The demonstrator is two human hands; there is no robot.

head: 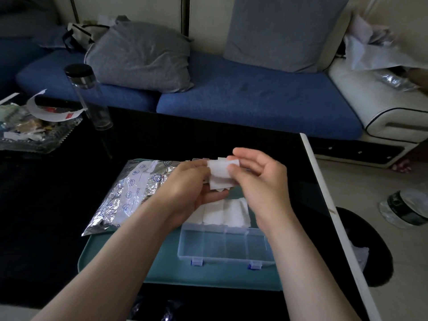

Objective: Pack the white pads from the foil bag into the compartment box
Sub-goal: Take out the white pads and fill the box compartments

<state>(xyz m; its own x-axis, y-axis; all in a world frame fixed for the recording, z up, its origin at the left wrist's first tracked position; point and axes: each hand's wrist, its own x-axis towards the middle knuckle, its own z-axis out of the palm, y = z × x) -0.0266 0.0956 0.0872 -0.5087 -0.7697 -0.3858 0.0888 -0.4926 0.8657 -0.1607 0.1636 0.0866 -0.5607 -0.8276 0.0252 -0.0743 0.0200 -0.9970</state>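
Both grips are clamped on a small stack of white pads (pixel 220 176). The left grip (pixel 185 185) curls under it and the right grip (pixel 259 179) pinches its right side. The stack is held just above the far half of the compartment box (pixel 222 258), where more pads (pixel 228 213) lie. The foil bag (pixel 129 195) lies left of the box on a teal tray (pixel 104 262), by the near edge of the surface (pixel 46 216).
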